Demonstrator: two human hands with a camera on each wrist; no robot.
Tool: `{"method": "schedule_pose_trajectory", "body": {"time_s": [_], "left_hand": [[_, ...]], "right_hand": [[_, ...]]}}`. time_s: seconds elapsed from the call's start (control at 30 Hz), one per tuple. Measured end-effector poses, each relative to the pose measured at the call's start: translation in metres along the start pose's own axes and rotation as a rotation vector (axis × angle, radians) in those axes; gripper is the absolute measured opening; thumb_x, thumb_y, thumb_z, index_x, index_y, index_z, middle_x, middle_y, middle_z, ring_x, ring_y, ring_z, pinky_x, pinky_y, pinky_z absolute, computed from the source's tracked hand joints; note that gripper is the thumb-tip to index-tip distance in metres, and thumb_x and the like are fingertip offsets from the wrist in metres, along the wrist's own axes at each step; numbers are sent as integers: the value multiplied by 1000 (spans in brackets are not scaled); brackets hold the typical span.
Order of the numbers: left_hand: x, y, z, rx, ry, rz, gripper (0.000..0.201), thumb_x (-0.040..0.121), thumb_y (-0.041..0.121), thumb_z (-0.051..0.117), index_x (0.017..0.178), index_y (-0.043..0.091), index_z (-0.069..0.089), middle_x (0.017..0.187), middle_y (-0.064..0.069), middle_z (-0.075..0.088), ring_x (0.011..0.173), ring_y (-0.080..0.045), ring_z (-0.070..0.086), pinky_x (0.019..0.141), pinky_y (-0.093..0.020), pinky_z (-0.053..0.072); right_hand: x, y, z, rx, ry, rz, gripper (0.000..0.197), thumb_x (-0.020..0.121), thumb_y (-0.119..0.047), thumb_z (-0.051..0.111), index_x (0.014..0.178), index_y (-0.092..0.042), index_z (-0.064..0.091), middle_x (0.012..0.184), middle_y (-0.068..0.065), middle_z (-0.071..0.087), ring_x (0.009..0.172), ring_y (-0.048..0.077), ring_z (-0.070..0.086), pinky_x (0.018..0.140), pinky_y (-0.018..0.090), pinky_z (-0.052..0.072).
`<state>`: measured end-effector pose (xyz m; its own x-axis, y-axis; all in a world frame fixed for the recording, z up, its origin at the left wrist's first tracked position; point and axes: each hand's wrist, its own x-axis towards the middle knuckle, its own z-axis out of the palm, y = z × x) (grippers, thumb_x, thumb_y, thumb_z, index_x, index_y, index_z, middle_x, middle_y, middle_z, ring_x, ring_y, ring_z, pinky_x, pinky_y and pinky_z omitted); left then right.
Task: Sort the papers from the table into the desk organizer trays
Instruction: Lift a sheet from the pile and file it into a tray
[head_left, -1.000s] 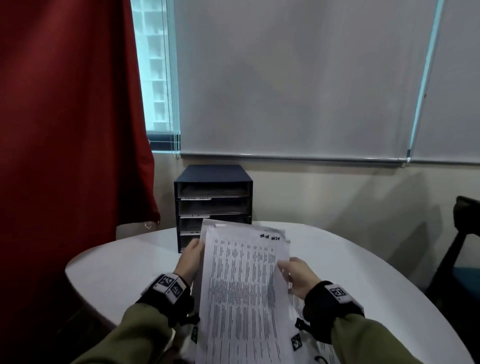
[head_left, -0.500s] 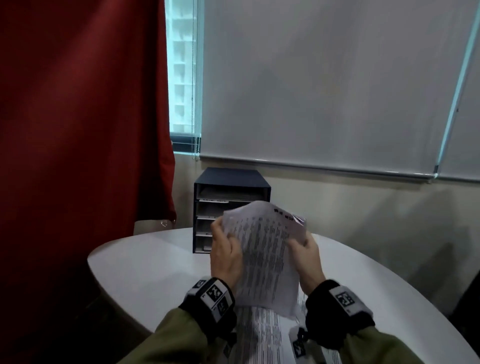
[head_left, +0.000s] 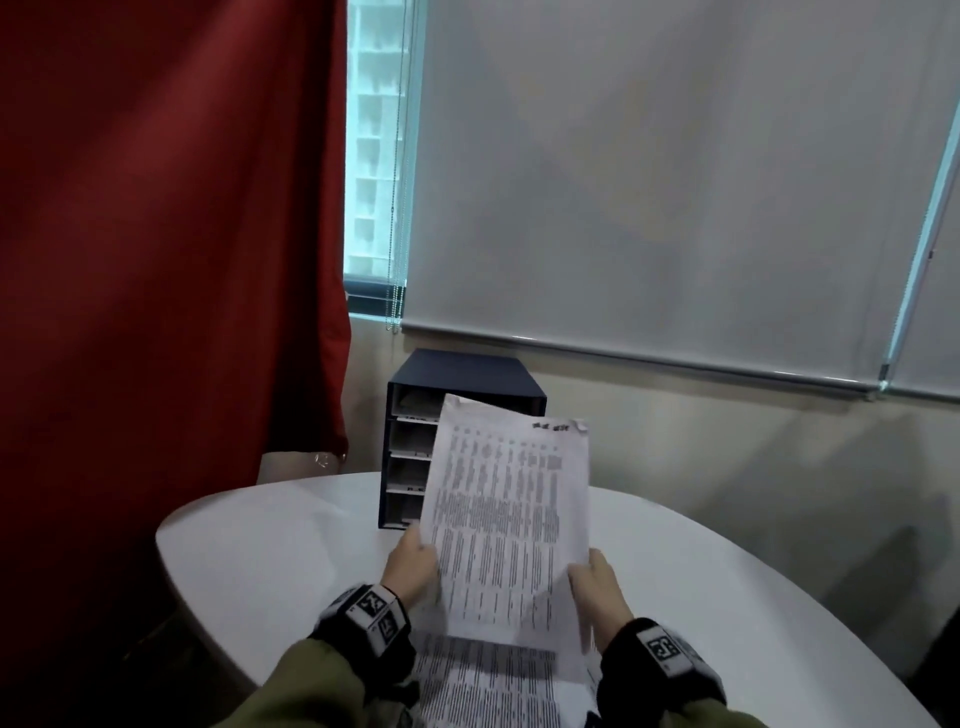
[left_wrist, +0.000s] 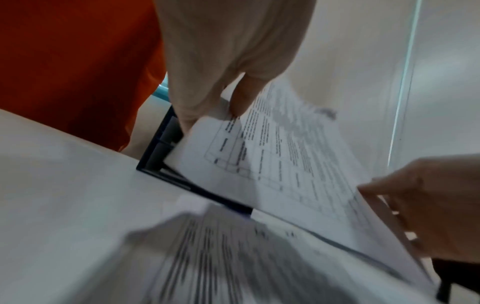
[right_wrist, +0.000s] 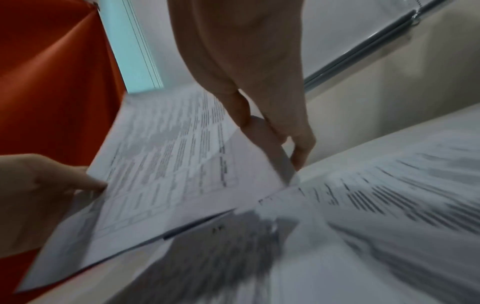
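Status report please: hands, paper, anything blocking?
Left hand and right hand grip raised sheet. Organizer behind it, slots facing. More papers on table. Nothing blocking.

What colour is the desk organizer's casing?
Dark navy blue; the desk organizer shows best in the head view.

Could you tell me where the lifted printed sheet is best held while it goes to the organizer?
Probably as now: the sheet stands nearly upright and limp, so pinch its two lower side edges from either side, left hand and right hand, keeping the free top edge aimed at the organizer.
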<state>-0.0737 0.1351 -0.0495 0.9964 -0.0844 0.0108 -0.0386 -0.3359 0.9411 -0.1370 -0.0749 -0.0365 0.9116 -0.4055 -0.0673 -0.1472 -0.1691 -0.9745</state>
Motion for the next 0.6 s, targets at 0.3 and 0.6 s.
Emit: {"method": "schedule_pose_trajectory", "body": {"time_s": [0.3, 0.6], "left_hand": [[80, 31, -62, -69, 24, -107, 8, 69, 2, 47, 72, 6, 53, 103, -25, 64, 87, -27, 55, 76, -36, 44], [72, 79, -80, -158, -193, -213, 30, 90, -5, 28, 112, -1, 48, 91, -24, 62, 52, -23, 61, 41, -24, 50]], "right_hand": [[62, -59, 29, 80, -166, 114, 32, 85, 11, 28, 95, 8, 58, 84, 22, 62, 68, 31, 61, 61, 31, 52], [137, -109, 35, -3, -191, 149, 12, 80, -2, 49, 89, -2, 58, 90, 16, 57, 79, 29, 57, 69, 34, 45]]}}
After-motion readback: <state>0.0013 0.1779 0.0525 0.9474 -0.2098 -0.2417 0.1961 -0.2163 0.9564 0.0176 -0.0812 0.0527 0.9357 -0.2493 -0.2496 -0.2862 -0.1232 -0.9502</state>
